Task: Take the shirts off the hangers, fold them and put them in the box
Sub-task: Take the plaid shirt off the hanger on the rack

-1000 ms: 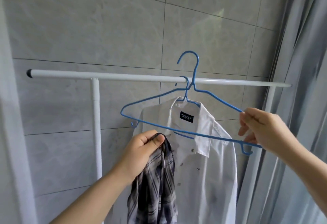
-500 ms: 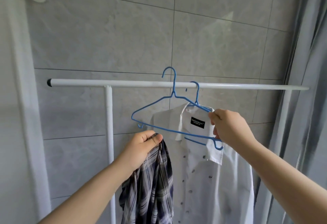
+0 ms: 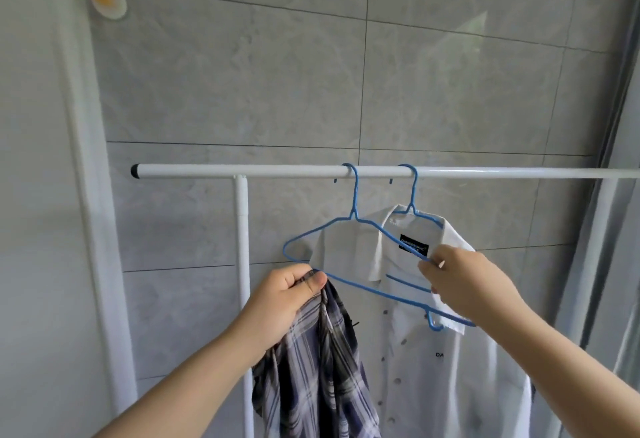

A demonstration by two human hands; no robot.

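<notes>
Two shirts, two hangers on one rail, both hands holding

Left hand grips a plaid shirt; right hand holds an empty blue hanger hooked on the white rail, near the white shirt

the white shirt and plaid shirt run past the bottom edge.
</notes>
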